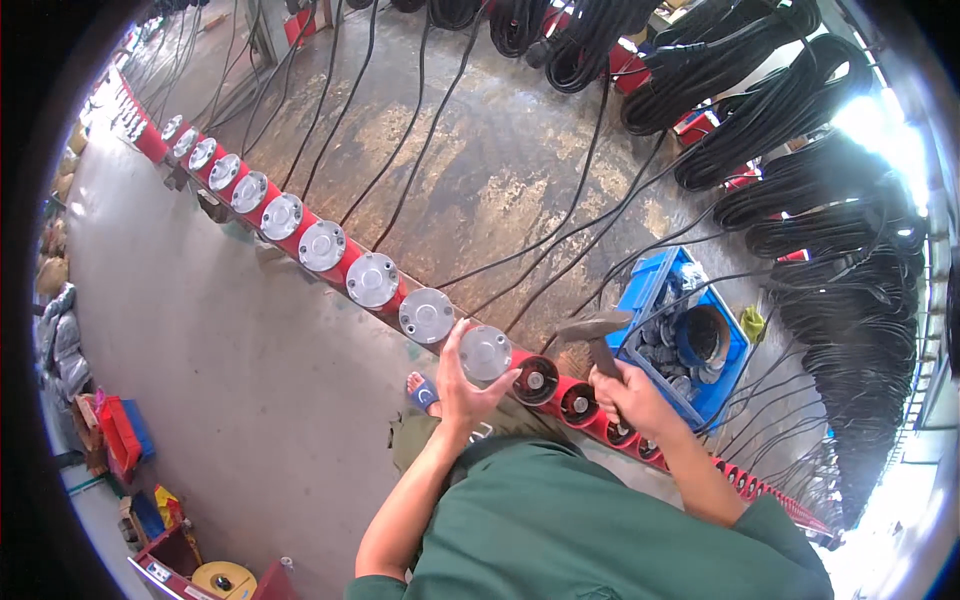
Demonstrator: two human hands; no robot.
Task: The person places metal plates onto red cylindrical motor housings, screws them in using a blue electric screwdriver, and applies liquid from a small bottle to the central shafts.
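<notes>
The left hand (462, 385) is pinching a round silver cap (486, 352) by its rim at the picture's centre; rigid, light, probably slippery. The right hand (628, 392), at 3 o'clock, is gripping a hammer (594, 331).

Green short-sleeved shirt (600, 530), blue sandal (424, 393).

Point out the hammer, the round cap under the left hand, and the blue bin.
hammer (597, 330), head view, on its metal head.
round cap (486, 352), head view, on its flat silver top.
blue bin (640, 295), head view, on its left wall.
</notes>
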